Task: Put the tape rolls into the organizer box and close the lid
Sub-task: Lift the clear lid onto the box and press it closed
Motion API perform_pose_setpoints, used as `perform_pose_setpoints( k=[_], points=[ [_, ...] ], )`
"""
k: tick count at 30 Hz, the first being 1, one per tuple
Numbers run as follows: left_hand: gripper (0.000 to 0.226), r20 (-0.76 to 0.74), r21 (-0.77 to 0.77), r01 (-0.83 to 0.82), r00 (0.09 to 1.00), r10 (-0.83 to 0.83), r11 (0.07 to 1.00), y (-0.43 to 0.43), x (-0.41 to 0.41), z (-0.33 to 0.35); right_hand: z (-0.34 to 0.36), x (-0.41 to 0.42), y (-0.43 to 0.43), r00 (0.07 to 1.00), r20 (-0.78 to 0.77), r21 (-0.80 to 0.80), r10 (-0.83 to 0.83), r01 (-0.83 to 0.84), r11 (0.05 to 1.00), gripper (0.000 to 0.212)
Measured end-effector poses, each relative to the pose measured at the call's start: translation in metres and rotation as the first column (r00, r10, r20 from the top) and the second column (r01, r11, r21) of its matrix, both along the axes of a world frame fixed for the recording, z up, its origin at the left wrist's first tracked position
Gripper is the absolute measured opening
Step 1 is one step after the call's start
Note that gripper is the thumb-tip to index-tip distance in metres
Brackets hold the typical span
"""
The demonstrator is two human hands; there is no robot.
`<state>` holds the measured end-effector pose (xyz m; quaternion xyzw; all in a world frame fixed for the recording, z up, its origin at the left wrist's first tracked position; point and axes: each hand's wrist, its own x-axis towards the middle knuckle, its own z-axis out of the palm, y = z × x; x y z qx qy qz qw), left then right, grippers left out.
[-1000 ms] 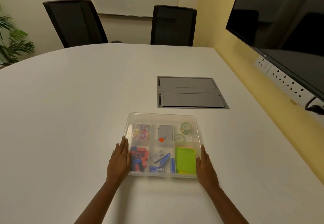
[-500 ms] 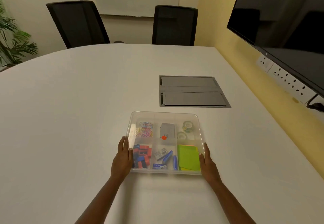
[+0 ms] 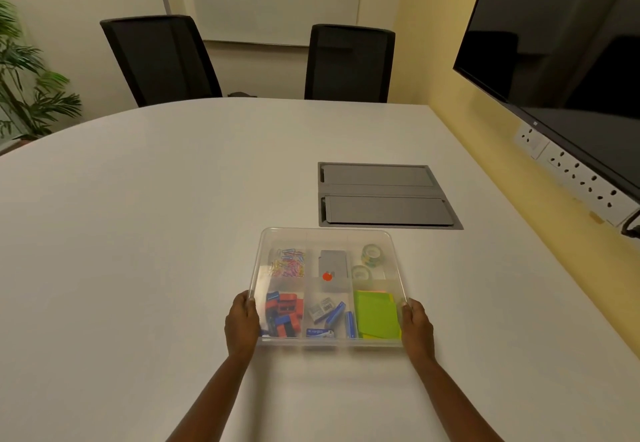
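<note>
A clear plastic organizer box [image 3: 257, 268] sits on the white table [image 3: 138, 234] in front of me, with a translucent lid lying over it. Two tape rolls show through in the back right compartment: a patterned one [image 3: 372, 255] and a clear one [image 3: 360, 272] just in front of it. My left hand [image 3: 241, 325] grips the box's near left side, fingers curled over the rim. My right hand [image 3: 416, 326] grips the near right side the same way.
Other compartments hold paper clips [image 3: 288, 263], a grey stapler [image 3: 333, 267], red and blue clips [image 3: 282, 315], staple boxes [image 3: 327, 313] and green sticky notes [image 3: 377, 315]. A grey cable hatch [image 3: 384, 196] lies behind the box. Two black chairs [image 3: 162, 57] stand at the far edge; a wall screen [image 3: 554, 61] hangs on the right.
My fingers have gone from lying flat along the box's sides to curling over its rim near the front corners. The box has stayed in about the same place.
</note>
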<state>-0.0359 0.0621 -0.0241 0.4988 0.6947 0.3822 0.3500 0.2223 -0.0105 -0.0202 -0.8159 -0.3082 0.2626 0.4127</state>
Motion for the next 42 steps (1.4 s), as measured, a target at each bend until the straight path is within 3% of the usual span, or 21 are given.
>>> perform_pose_setpoints(
  k=[13,20,22,24,26,28,32,37,40,42],
  points=[
    [0.030,0.045,-0.042,0.018,0.999,-0.016,0.999,0.051,0.019,0.006,0.005,0.025,0.060,1.000,0.013,-0.078,0.028,-0.027,0.997,0.034],
    [0.030,-0.001,-0.037,0.031,1.000,-0.031,0.999,0.054,0.019,0.002,-0.002,0.027,0.062,0.998,0.043,-0.105,0.046,-0.041,0.994,0.034],
    [0.031,-0.043,-0.054,0.059,0.997,-0.061,0.997,0.052,0.019,0.004,0.000,0.024,0.061,0.992,0.113,-0.104,0.057,-0.046,0.994,0.033],
    [0.037,-0.159,-0.076,0.094,0.982,-0.105,0.993,0.050,0.022,0.006,0.003,0.020,0.062,0.954,0.278,-0.115,0.112,-0.083,0.990,0.037],
    [0.047,-0.436,-0.089,0.168,0.880,-0.190,0.982,0.048,0.026,0.008,0.007,0.013,0.066,0.853,0.462,-0.212,0.241,-0.158,0.964,0.046],
    [0.053,-0.657,-0.108,0.326,0.685,-0.314,0.939,0.045,0.032,0.009,0.009,0.004,0.070,0.737,0.559,-0.313,0.380,-0.237,0.920,0.050],
    [0.056,-0.706,-0.172,0.572,0.496,-0.505,0.802,0.033,0.053,0.004,0.008,-0.022,0.073,0.579,0.584,-0.429,0.569,-0.375,0.822,0.055],
    [0.060,-0.674,-0.206,0.594,0.490,-0.553,0.778,0.020,0.074,-0.002,0.003,-0.047,0.069,0.550,0.541,-0.463,0.636,-0.437,0.771,0.058],
    [0.100,-0.663,-0.203,0.585,0.508,-0.549,0.786,0.010,0.077,0.000,0.000,-0.054,0.062,0.542,0.520,-0.494,0.660,-0.439,0.751,0.060],
    [0.101,-0.669,-0.207,0.566,0.514,-0.537,0.798,0.006,0.078,0.000,-0.001,-0.057,0.058,0.532,0.520,-0.513,0.669,-0.432,0.742,0.059]
  ],
)
